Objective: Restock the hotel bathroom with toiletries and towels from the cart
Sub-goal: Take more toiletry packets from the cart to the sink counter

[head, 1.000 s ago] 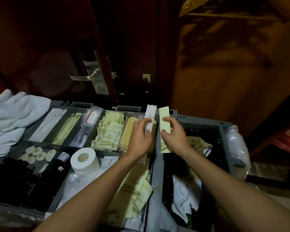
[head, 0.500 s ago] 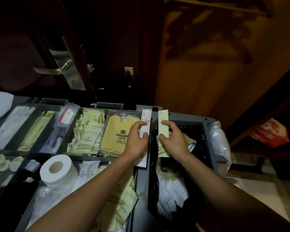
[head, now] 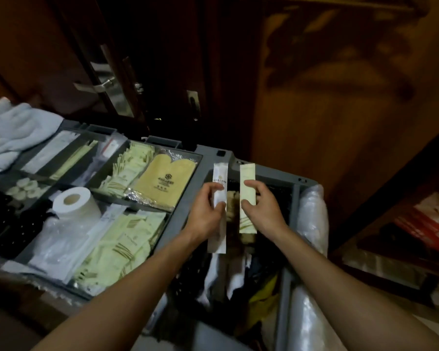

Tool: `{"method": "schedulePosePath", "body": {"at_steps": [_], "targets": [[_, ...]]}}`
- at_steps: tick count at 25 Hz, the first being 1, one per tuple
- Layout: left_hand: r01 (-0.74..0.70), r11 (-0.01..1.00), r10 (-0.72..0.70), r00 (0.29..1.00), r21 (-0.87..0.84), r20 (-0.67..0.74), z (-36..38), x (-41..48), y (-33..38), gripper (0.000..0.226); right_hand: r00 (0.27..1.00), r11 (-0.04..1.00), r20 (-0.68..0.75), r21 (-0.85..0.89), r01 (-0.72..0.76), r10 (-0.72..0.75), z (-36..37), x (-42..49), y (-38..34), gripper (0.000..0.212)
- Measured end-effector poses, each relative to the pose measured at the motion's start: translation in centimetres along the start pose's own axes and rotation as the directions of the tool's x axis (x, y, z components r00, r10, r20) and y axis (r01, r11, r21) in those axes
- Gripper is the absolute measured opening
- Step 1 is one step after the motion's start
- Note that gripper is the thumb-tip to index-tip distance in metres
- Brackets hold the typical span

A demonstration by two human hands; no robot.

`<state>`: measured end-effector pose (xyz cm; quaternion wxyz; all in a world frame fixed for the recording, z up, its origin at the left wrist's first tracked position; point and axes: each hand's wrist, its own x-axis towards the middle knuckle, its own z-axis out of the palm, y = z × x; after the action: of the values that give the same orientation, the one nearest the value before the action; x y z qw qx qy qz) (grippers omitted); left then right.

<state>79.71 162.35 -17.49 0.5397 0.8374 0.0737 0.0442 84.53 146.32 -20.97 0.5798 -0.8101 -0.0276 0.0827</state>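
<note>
My left hand point(head: 207, 211) pinches a long white sachet point(head: 219, 173) held upright over the right end of the grey cart point(head: 188, 193). Beside it, my right hand point(head: 262, 207) pinches a long pale green sachet point(head: 247, 173), also upright. A narrow gap separates the two sachets, which hang above the cart's dark bin point(head: 284, 198). The cart tray to the left holds green sachet packets point(head: 127, 239), a yellow mitt packet point(head: 166, 183), a toilet paper roll point(head: 74, 202) and white towels point(head: 13, 133).
A dark wooden door with a metal handle point(head: 100, 84) stands behind the cart. A wooden wall panel is on the right. A clear plastic bag point(head: 312, 219) hangs at the cart's right side. A red box point(head: 431, 221) lies on the floor to the right.
Both hands have drifted from over the tray's right compartment to above the dark bin, each still holding its sachet. The yellow mitt packet, partly covered before, now shows in full.
</note>
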Motion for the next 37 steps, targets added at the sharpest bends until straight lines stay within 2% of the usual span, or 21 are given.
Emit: {"method": "schedulePosePath", "body": {"at_steps": [5,11,17,23,27,31,37], "targets": [[0.030,1.000,-0.030,0.999,-0.003,-0.033,3.7,-4.4,2.3,0.033,0.999,1.000,0.038,0.024,0.019,-0.019,-3.9,-2.5,1.0,0.050],[0.068,0.996,-0.073,0.993,-0.056,-0.087,4.0,-5.8,3.1,0.035,0.993,0.999,0.115,0.036,-0.019,0.015,-4.6,-4.5,0.4,0.050],[0.071,0.995,-0.075,0.996,-0.073,-0.051,5.3,-5.6,2.5,0.031,0.995,0.999,0.083,-0.005,-0.051,0.052,-5.2,-5.7,0.4,0.050],[0.150,0.985,-0.156,0.985,-0.082,-0.078,6.8,-7.9,2.7,0.031,0.979,0.997,0.184,-0.016,-0.080,0.082,-7.3,-6.1,0.7,0.048],[0.208,0.975,-0.218,0.962,-0.078,-0.163,8.7,-10.3,3.7,0.032,0.953,0.998,0.298,0.011,-0.068,0.061,-9.1,-6.5,1.7,0.049],[0.249,0.962,-0.273,0.913,-0.117,-0.305,13.8,-14.0,6.4,0.032,0.884,0.998,0.468,0.042,-0.043,0.018,-13.0,-8.2,3.8,0.050],[0.309,0.937,-0.349,0.841,-0.161,-0.414,20.2,-20.2,8.9,0.038,0.799,1.000,0.601,0.012,0.013,-0.018,-18.4,-10.8,4.6,0.057]]}}
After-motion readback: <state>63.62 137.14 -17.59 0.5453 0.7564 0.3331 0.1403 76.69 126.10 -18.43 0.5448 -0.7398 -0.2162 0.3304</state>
